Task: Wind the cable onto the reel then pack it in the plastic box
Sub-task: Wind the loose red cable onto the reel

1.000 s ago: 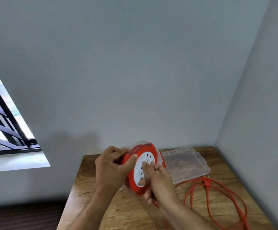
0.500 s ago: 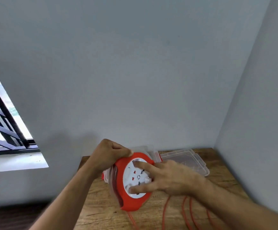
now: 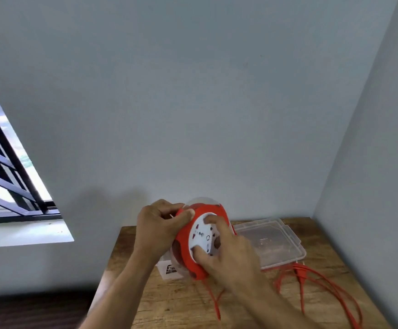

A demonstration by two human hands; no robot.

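I hold a round red cable reel [image 3: 188, 255] with a white socket face above the wooden table [image 3: 169, 302]. My left hand [image 3: 160, 229] grips its upper left rim. My right hand [image 3: 229, 255] lies spread on the white face, fingers pressed against it. An orange cable [image 3: 321, 288] hangs from the reel's underside and lies in loose loops on the table at the right. A clear plastic box lid [image 3: 276, 241] lies flat behind the reel at the right. Part of the clear plastic box [image 3: 167, 269], with a label, shows behind the reel's lower left.
Grey walls close the table in at the back and right. A barred window [image 3: 8, 176] and its white sill are at the left. The table's left edge drops to a dark floor.
The reel's white face has turned under my right hand, whose fingers have shifted round it. The reel sits a little higher and tilts differently; my left hand keeps its hold on the rim.
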